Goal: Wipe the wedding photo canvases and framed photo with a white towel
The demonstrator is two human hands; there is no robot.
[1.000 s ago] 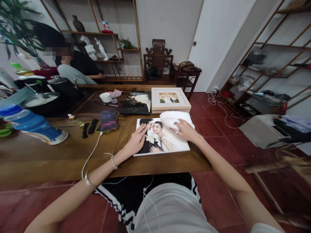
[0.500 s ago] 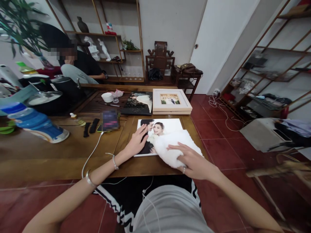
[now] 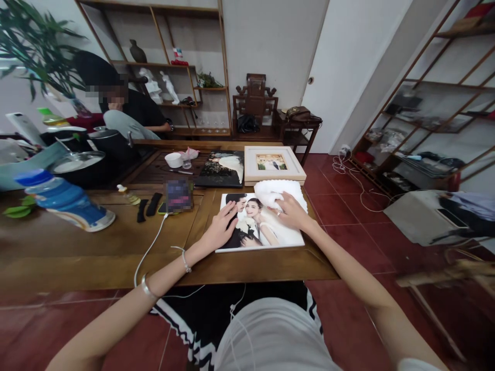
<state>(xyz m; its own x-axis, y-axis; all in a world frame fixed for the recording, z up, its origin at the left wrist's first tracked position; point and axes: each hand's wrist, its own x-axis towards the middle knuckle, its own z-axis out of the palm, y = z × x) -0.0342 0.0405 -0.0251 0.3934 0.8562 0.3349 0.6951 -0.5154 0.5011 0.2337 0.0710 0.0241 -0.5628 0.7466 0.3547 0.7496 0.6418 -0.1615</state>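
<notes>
A white-edged photo panel [image 3: 266, 234] showing a couple lies flat on the wooden table [image 3: 247, 268] in front of me. My left hand [image 3: 221, 226] rests with its fingers stretched out over the panel's left part. Bunched under my right hand [image 3: 293, 210] is a white cloth [image 3: 270, 191], gripped by the fingers and pressed on the panel's upper right corner. Part of the cloth reaches past the panel's far edge, towards a light wooden picture frame [image 3: 275, 178]. Beside that frame lies a dark photo panel [image 3: 220, 169].
To the left stand a blue-capped bottle [image 3: 69, 201], a small dropper bottle [image 3: 128, 196], a phone [image 3: 178, 198] on a white cable, a white cup [image 3: 174, 160] and a pan [image 3: 79, 164]. A person [image 3: 131, 111] sits across the table. Tiled floor borders the right edge.
My right hand has moved the cloth away from me, from the panel's lower right to its upper right corner. More of the picture shows. My left hand stays in place.
</notes>
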